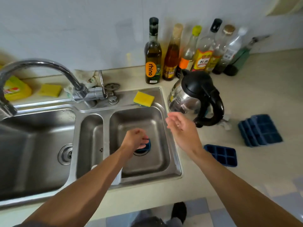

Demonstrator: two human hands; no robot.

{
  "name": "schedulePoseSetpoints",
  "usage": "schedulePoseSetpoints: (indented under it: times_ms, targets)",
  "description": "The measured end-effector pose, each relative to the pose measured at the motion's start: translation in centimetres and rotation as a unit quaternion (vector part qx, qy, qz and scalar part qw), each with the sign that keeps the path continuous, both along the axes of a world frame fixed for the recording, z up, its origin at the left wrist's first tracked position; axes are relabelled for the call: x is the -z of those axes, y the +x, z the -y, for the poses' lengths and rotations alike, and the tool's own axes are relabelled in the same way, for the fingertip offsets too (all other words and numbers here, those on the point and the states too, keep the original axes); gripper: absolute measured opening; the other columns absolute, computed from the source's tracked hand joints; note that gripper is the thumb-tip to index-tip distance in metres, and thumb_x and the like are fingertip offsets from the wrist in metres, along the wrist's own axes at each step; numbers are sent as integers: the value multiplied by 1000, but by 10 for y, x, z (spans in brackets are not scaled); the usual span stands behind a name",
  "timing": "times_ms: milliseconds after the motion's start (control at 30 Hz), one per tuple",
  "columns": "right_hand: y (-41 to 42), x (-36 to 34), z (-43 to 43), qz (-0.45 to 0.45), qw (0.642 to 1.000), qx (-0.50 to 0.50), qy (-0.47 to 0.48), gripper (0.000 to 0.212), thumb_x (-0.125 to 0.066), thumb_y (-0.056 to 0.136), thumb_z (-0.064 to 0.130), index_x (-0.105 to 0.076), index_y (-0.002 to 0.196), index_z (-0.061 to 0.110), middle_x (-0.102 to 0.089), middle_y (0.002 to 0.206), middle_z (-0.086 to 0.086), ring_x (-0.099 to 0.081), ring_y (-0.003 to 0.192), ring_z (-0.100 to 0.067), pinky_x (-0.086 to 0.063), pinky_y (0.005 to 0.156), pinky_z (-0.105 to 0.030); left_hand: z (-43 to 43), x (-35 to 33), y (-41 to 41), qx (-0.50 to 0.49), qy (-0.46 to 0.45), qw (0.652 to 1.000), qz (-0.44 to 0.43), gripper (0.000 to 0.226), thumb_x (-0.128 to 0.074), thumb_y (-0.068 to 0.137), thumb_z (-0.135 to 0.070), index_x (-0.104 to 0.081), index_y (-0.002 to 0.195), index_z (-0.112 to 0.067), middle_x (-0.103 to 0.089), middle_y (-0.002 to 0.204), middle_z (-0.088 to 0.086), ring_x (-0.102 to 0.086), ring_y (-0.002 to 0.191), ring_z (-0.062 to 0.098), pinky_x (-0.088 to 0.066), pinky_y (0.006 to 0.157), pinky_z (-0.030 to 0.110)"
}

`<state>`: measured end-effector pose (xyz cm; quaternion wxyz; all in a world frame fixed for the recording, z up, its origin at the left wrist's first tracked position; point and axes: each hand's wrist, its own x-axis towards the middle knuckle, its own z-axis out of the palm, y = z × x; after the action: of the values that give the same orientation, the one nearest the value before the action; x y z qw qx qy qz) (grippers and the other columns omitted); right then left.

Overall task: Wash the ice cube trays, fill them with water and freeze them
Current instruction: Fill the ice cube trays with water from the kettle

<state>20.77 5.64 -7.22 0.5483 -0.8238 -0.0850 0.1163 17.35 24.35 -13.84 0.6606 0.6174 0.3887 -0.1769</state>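
One blue thing — half-hidden under left hand

blue object mostly hidden under left hand, faucet cut off

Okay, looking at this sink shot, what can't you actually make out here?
- Head view: the blue object at the right basin's drain is mostly hidden under the left hand; what it is cannot be told.
- The faucet outlet is cut off by the left edge; running water cannot be told.
- The stacked blue trays are blurred; their count is unclear.
- Most bottle labels are too blurred to read.
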Motion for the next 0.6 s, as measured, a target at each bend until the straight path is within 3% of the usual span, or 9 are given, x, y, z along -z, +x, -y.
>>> schedulePoseSetpoints:
  times_ms: [167,267,400,467,533,600]
  targets:
    - [17,-61,48,154,982,98,50,12,-64,100,28,-70,107,21,-73,93,11,-68,89,-2,-50,76,-12,25,-43,2,39,19,997,61,14,-49,105,-11,-62,103,-7,-65,86,11,-64,83,26,-56,77,35]
    - [37,-68,71,172,965,193,44,13,-60,99,38,-66,100,26,-69,90,13,-65,85,-1,-49,74,-13,33,-57,3,59,34,994,85,16,-50,104,-13,-65,102,-8,-68,83,7,-66,77,22,-57,83,40]
    - [66,-47,87,92,961,263,-9,24,-60,97,49,-61,92,25,-62,86,15,-59,81,0,-43,69,-18,39,-65,5,69,50,991,100,18,-50,104,-14,-67,100,-11,-72,86,7,-69,75,19,-57,79,37]
    - [77,-29,91,41,967,252,-19,44,-57,98,53,-63,82,13,-64,76,1,-57,71,-9,-42,63,-23,40,-65,5,71,54,991,96,20,-47,105,-14,-67,104,-10,-73,89,7,-71,78,19,-58,79,35]
    - [80,-18,91,-5,973,230,23,59,-53,98,56,-66,78,1,-66,71,-13,-58,65,-15,-48,62,-29,38,-65,3,70,58,992,89,21,-46,106,-13,-67,107,-9,-74,92,7,-72,81,19,-59,79,35]
    - [80,-13,91,-42,973,215,79,61,-52,96,61,-69,73,7,-66,61,-5,-59,56,-12,-52,56,-22,35,-64,1,69,56,993,80,22,-45,106,-12,-65,109,-7,-72,96,10,-71,85,22,-58,83,38]
